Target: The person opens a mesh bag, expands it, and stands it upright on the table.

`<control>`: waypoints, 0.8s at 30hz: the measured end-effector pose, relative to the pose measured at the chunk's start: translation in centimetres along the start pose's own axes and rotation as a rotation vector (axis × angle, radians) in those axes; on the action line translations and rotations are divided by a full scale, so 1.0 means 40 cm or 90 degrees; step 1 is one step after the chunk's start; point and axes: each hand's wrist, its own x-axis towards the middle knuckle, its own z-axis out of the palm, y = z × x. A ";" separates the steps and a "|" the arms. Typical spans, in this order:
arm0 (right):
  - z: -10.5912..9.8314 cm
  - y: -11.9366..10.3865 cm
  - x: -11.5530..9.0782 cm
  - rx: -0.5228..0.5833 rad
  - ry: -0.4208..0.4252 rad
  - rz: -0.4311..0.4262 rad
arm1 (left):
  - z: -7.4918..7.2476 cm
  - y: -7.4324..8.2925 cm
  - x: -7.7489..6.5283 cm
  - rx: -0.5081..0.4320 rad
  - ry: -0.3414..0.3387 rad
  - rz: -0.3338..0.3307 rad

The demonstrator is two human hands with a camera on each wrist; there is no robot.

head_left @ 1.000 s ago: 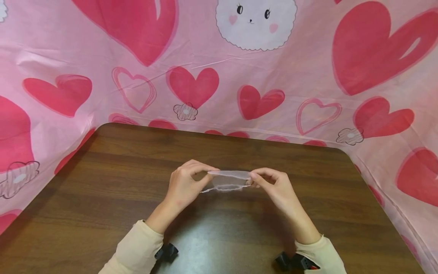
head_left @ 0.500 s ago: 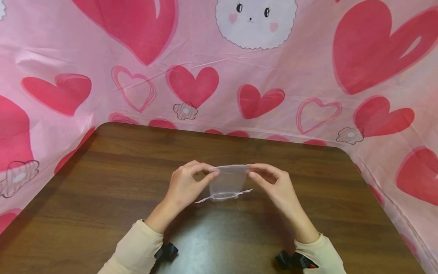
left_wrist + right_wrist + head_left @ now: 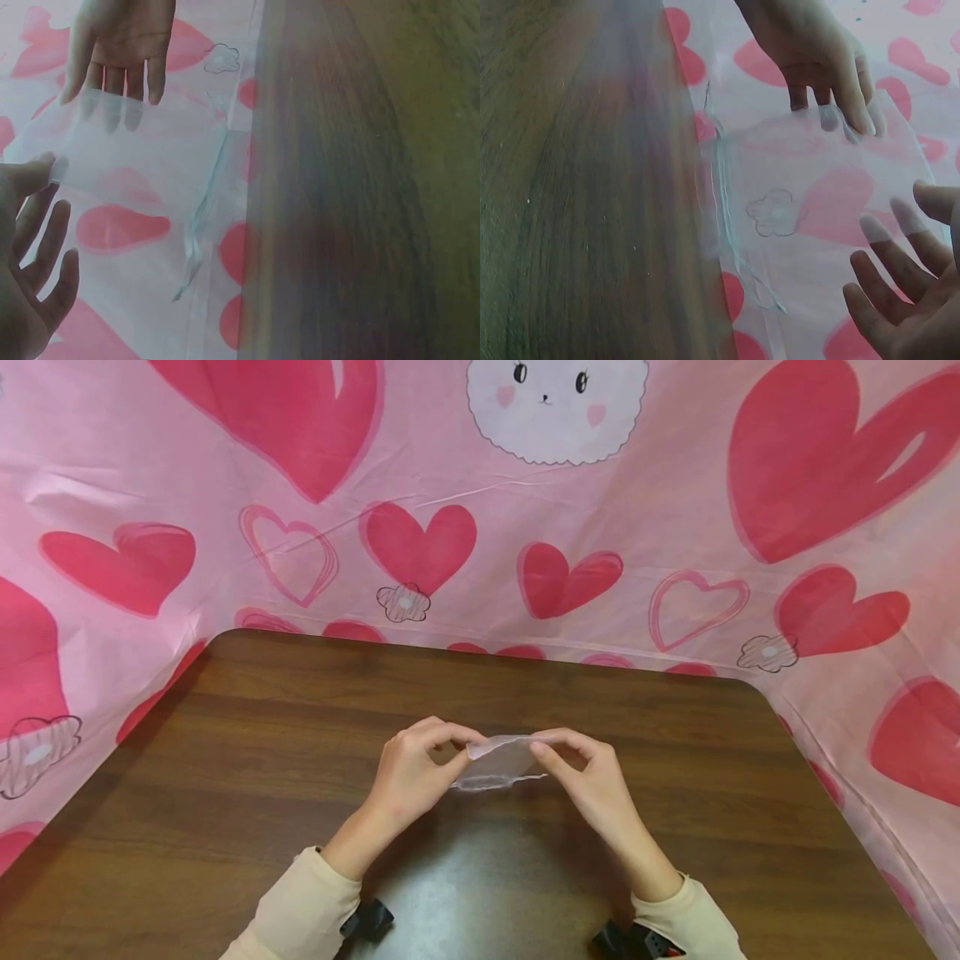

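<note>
A small sheer white drawstring pouch (image 3: 501, 764) hangs between both hands above the table. My left hand (image 3: 412, 768) pinches one corner of its far edge between thumb and index finger. At the opposite corner, my right hand (image 3: 588, 777) pinches the same edge. White drawstrings (image 3: 201, 217) run across the pouch's other end, their tails hanging loose at both sides. Through the thin fabric (image 3: 780, 165) in the right wrist view, the cloth's printed flower shows, and nothing is seen inside the pouch.
Below the hands spreads a dark brown wooden table (image 3: 300, 735) with rounded far corners. A pink cloth (image 3: 495, 568) printed with red hearts stands around its back and sides. Black wrist cameras (image 3: 366, 920) sit by the beige sleeves (image 3: 296, 910).
The pouch hung flat and upright half a second ago, and now its held edge is folded and tilted. My right hand has shifted slightly left, closer to the left hand.
</note>
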 end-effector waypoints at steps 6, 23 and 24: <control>0.003 -0.001 0.000 -0.009 0.029 -0.007 | 0.002 0.002 0.001 0.003 -0.006 -0.005; 0.011 -0.011 -0.007 0.005 0.022 0.004 | 0.013 0.001 -0.005 0.023 -0.055 -0.020; 0.012 -0.013 -0.008 0.007 0.020 0.009 | 0.014 0.001 -0.005 0.024 -0.052 -0.018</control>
